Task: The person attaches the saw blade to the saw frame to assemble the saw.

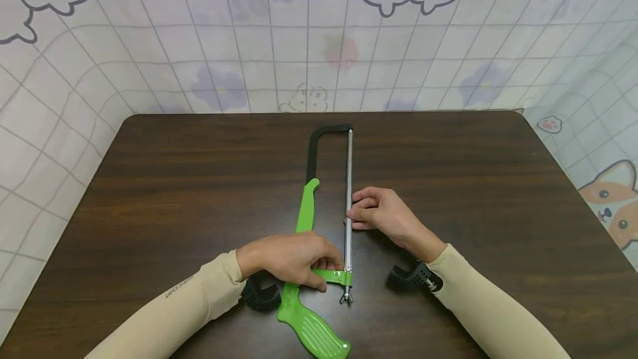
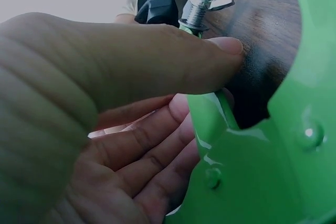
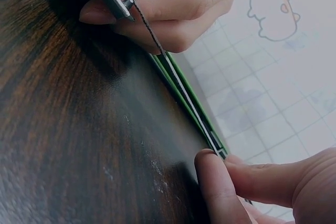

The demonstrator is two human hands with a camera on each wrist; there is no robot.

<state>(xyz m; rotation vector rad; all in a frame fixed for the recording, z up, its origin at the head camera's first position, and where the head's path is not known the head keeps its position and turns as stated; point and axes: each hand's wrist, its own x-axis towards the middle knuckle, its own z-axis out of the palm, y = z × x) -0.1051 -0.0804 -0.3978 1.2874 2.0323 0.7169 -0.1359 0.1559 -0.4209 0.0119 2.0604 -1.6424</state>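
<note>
A hacksaw (image 1: 305, 209) with a green handle and a black front bow lies lengthwise on the dark wooden table, its handle toward me. Its thin silver blade (image 1: 349, 181) runs along the right side, down to a wing nut (image 1: 346, 295) at the near end. My left hand (image 1: 299, 256) reaches over the frame and grips the short green arm by the blade's near end, thumb on one side and fingers on the other. With thumb and fingertip, my right hand (image 1: 391, 218) pinches the blade near its middle; the right wrist view shows the blade's edge between them.
The brown table (image 1: 473, 181) extends around the saw on every side. Behind it hangs a white gridded cloth (image 1: 279, 43) with cartoon prints. A black wrist mount (image 1: 261, 295) sits under the left wrist, and another black mount (image 1: 408, 277) hangs below the right.
</note>
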